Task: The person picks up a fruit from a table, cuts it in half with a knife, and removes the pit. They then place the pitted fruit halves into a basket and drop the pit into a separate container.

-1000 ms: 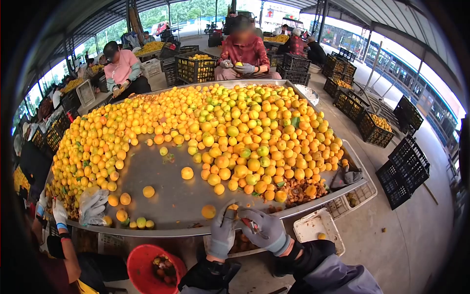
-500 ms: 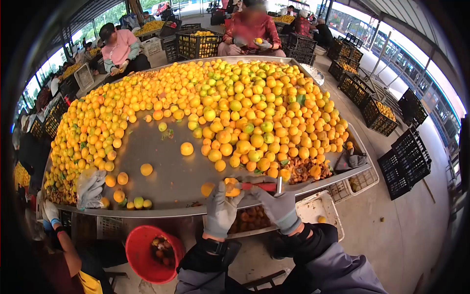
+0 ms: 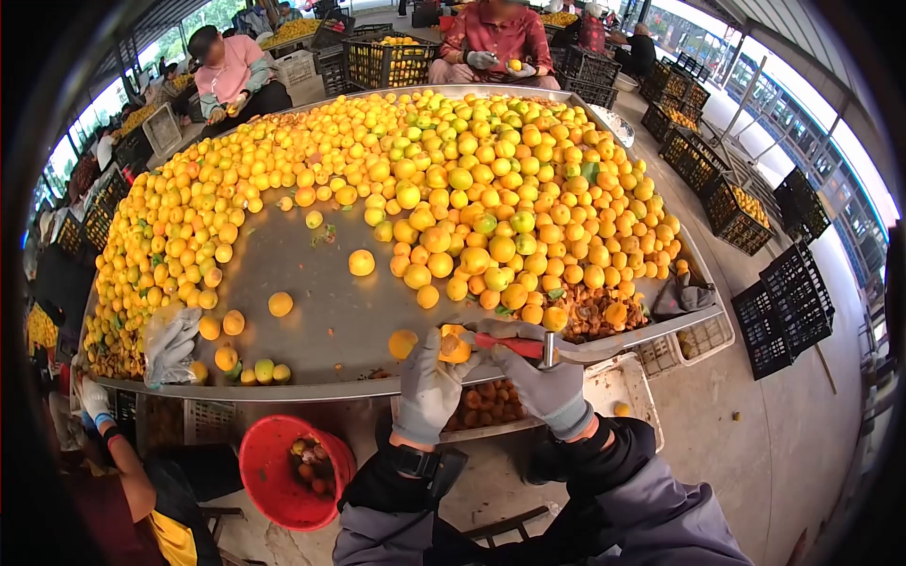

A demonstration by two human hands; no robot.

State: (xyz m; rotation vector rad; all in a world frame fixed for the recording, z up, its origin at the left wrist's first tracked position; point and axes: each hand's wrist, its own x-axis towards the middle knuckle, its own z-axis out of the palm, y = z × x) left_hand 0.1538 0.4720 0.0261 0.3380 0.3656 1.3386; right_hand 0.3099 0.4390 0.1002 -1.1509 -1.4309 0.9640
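Note:
At the table's front edge, my left hand, in a pale glove, has its fingers wrapped round an orange fruit. My gloved right hand is closed on a red-handled tool with a metal end, its tip close against the fruit. Just left of my left hand another orange fruit lies on the metal table. A large heap of yellow-orange fruit spreads behind, and brown scraps lie right of my hands.
A red bucket with scraps stands below the table, near a co-worker's arm. Clear plastic lies at the left edge, dark cloth at the right. Crates stand right; two people sit across.
The view has shifted slightly, so the table sits a little higher. Both hands remain together at the fruit; my right hand has turned a little with the tool.

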